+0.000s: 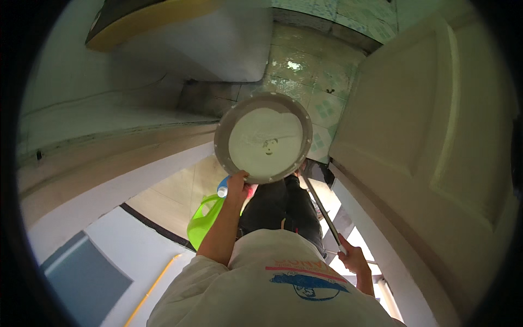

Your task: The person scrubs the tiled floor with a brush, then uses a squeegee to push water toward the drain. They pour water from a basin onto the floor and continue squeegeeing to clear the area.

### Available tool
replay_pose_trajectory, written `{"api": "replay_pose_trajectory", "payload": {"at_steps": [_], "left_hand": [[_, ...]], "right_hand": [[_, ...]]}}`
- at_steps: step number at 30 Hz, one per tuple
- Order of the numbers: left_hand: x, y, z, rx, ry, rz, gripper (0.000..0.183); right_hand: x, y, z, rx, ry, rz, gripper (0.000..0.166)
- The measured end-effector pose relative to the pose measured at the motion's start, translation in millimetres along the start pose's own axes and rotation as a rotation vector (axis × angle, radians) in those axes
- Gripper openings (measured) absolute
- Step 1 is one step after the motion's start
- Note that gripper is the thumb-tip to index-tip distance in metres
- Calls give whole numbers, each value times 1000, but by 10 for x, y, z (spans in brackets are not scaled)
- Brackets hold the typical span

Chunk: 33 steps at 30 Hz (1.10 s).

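My left hand (237,184) grips the near rim of a round basin (222,137), held out before my body. Whitish, foamy-looking liquid (261,126) fills much of the basin, with a small dark patch near the middle. In my right hand (352,256), low at my side, is a long metal pole (322,208) with a pale upper end. The pole slants towards the basin, and its far end is hidden. Beyond my left forearm are a bright green plastic container (201,222) with a handle opening and a blue bottle (222,184) with a white cap.
Wet, shiny floor tiles (294,67) stretch ahead to a dark raised sill (327,28). A panelled door (400,114) stands on the right. To the left are a door frame (122,157) and a white, box-like appliance (220,53). A yellow pipe (151,288) runs at lower left.
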<state>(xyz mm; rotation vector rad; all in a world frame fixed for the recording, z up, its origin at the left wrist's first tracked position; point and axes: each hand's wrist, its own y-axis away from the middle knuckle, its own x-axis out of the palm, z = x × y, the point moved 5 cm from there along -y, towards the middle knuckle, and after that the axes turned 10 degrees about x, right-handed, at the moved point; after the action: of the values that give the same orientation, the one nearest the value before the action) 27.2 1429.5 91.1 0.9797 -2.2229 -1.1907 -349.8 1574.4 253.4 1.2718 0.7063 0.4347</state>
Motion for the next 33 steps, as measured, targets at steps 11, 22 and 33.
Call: {"api": "replay_pose_trajectory", "payload": {"at_steps": [11, 22, 33], "left_hand": [[-275, -109, 410, -57, 99, -140, 32], [-101, -511, 341, -107, 326, -119, 32], [671, -166, 302, -58, 372, -133, 23]], "right_hand": [[296, -1555, 944, -421, 383, 12, 62], [28, -1059, 728, -384, 313, -203, 63], [20, -1449, 972, -434, 437, -95, 62]]}}
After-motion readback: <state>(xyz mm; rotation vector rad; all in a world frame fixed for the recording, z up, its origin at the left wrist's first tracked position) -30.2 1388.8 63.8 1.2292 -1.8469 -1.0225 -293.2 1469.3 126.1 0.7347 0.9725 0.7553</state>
